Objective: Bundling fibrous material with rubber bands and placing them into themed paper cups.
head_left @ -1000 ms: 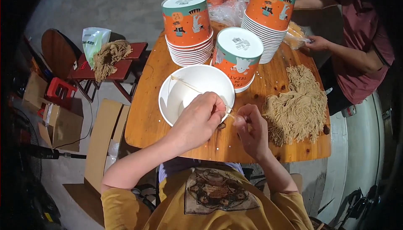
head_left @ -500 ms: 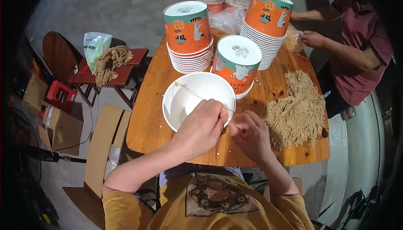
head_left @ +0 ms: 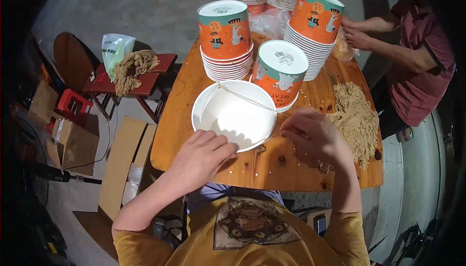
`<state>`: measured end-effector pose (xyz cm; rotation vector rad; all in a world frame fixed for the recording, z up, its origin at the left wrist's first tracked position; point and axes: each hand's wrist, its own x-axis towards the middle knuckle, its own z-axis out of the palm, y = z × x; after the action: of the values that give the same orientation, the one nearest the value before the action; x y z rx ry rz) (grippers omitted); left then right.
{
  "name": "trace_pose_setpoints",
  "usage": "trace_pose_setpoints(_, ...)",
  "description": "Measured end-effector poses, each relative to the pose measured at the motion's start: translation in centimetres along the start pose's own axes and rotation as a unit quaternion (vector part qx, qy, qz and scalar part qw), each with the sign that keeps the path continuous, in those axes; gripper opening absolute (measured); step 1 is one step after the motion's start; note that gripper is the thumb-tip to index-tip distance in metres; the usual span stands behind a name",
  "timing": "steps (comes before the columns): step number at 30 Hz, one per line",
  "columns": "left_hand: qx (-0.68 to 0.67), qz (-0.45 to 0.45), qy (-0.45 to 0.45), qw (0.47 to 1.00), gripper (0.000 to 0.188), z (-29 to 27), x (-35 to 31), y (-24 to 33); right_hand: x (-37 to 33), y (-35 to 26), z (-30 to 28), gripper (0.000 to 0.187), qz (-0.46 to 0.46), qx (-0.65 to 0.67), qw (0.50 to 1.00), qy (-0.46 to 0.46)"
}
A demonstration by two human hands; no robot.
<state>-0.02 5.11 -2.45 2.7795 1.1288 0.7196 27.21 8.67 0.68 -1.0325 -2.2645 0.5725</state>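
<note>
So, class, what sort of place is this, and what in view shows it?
Probably a small, makeshift workshop: stacks of upturned printed buckets and a heap of tan cords share a wooden table, with cardboard boxes standing nearby.

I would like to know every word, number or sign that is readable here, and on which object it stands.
Printed wording is not copied out here.
Front upturned bucket: dark lettering on its orange side; small print on its base, too small to read.
Left upturned bucket: base print, too small.
Green-and-white bag: dark lettering, partly unclear.
White open bucket: no print visible.
</note>
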Motion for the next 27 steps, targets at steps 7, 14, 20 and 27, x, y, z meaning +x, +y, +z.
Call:
trace_pose_setpoints(7,0.052,-0.006,-0.016,0.998,0.019,-1.2,-1.8,-2.9,1.6,-0.5,1.2,0.005,0.003,0.043,0.999,-0.019)
trace_pose_setpoints(14,-0.08,-0.091,0.041,0.992,0.036,-1.2,-0.1,-0.5,2.3,-1.8,4.0,0.013,-0.126,-0.017,0.99,0.054)
trace_pose_setpoints(20,-0.111,-0.068,0.137,0.982,0.021,1.6,0.9,1.0,2.8,-3.5,4.4,0.022,-0.225,-0.074,0.968,0.086)
trace_pose_setpoints(27,-0.037,-0.048,0.142,0.988,0.026,2.2,-0.1,0.2,2.1,-3.1,4.3,0.018,-0.245,-0.087,0.955,0.143)
